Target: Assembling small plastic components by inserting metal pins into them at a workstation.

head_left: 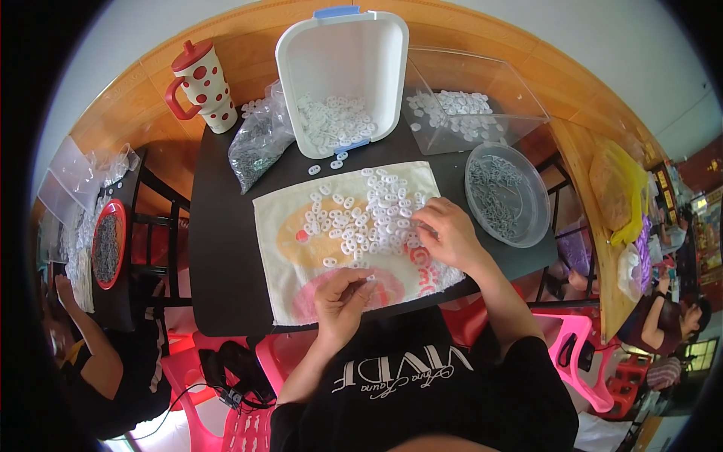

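Many small white oval plastic pieces with two holes lie spread on a cream towel with a printed pattern. Near the towel's front edge, my left hand is closed in a pinch, and one white piece shows at its fingertips. At the right side of the spread pieces is my right hand, its fingers bent and drawn together over the pile. What those right fingertips hold, if anything, is hidden.
Behind the towel stands a tilted white bin with more pieces. A clear box and a round tub of grey metal parts sit right. A bag and a dotted tumbler stand left. Another person's arm is at far left.
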### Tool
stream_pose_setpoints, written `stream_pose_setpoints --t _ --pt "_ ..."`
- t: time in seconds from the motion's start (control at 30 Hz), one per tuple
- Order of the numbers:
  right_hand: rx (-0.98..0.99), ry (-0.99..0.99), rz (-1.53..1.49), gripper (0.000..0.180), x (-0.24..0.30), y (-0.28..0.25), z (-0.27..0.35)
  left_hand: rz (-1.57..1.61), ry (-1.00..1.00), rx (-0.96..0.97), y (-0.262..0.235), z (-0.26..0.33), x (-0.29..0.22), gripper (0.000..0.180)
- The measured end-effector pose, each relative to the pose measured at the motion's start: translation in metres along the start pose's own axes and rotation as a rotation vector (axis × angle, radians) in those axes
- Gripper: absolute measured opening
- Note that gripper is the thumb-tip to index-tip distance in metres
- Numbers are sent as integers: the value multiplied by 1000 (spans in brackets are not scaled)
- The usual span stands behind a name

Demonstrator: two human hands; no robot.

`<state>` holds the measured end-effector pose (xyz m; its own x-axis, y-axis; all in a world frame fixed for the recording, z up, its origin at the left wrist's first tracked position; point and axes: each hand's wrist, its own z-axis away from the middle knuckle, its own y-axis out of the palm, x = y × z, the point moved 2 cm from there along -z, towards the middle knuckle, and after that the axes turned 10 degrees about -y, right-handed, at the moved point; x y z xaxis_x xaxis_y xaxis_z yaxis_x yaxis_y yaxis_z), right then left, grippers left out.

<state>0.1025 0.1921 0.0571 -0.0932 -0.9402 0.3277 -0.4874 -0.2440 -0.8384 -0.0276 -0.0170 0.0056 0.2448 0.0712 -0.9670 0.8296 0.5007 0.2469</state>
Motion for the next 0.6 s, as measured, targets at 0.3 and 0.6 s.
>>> stream_pose_setpoints --t 0.3,0.6 --pt "20 31 4 7 -4 11 -2 -5 -44 -9 1 0 0 18" --pt "-16 174 -884 3 44 3 6 142 -93 -36 7 -7 -9 22"
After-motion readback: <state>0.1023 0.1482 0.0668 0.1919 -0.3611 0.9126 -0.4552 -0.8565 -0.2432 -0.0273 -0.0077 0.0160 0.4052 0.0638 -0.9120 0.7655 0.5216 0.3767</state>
